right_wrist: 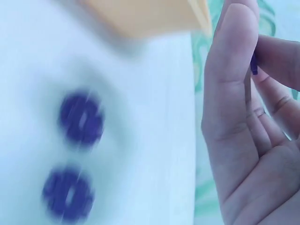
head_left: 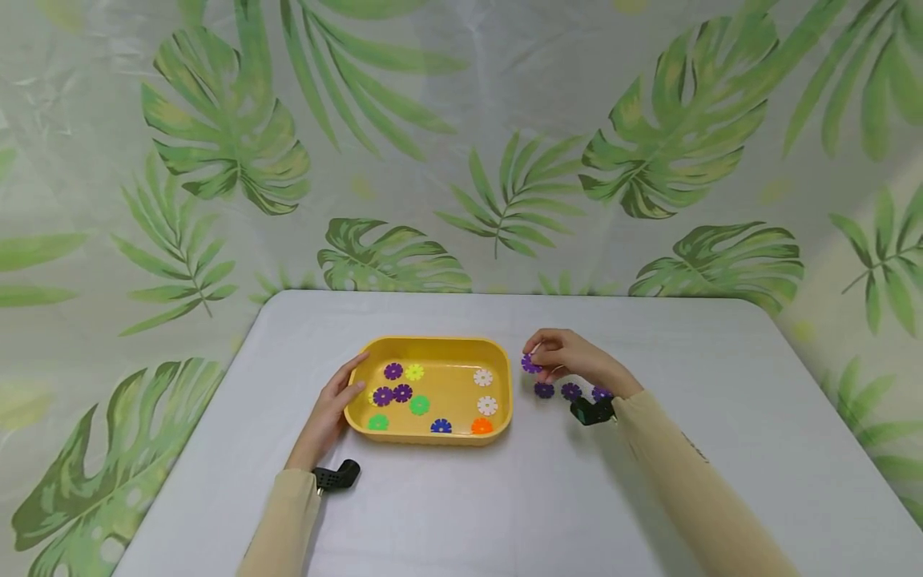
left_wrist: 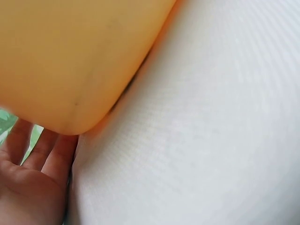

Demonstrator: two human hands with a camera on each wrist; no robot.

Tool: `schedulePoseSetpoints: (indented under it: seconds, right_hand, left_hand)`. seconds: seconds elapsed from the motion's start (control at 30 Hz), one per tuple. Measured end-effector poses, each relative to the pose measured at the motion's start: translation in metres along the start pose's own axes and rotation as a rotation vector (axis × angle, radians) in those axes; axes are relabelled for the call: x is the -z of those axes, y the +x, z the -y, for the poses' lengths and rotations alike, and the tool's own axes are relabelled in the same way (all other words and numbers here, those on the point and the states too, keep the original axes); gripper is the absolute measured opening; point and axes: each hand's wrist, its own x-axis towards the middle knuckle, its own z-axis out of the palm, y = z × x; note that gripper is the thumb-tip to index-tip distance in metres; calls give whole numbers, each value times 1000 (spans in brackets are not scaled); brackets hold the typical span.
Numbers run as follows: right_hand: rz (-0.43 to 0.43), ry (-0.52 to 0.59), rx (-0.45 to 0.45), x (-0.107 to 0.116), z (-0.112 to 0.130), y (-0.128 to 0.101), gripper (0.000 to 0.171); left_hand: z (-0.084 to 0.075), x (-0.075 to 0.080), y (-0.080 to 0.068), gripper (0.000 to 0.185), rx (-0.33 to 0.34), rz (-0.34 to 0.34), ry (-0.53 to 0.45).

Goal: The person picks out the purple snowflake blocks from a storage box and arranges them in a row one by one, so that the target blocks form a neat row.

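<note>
Tray (head_left: 454,385), in head view, is apparently steadied by the left hand (head_left: 332,407), fingers spread; a disc (head_left: 530,365) is pinched by the right hand (head_left: 573,358), three discs (head_left: 571,392) below. Left wrist: fingertips are hidden by the tray. Right wrist: the disc is mostly covered.

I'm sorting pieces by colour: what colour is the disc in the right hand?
The disc is purple, clearest in the head view.
</note>
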Motion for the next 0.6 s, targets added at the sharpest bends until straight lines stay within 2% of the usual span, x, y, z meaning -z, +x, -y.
schedulePoseSetpoints:
  seconds: [0.3, 0.6]
  right_hand:
    - [-100, 34, 4, 41, -49, -47, 29]
    - [-284, 25, -56, 75, -91, -96, 34]
  left_hand:
    - [3, 1, 0, 49, 12, 3, -2]
    - [2, 0, -1, 48, 20, -7, 8]
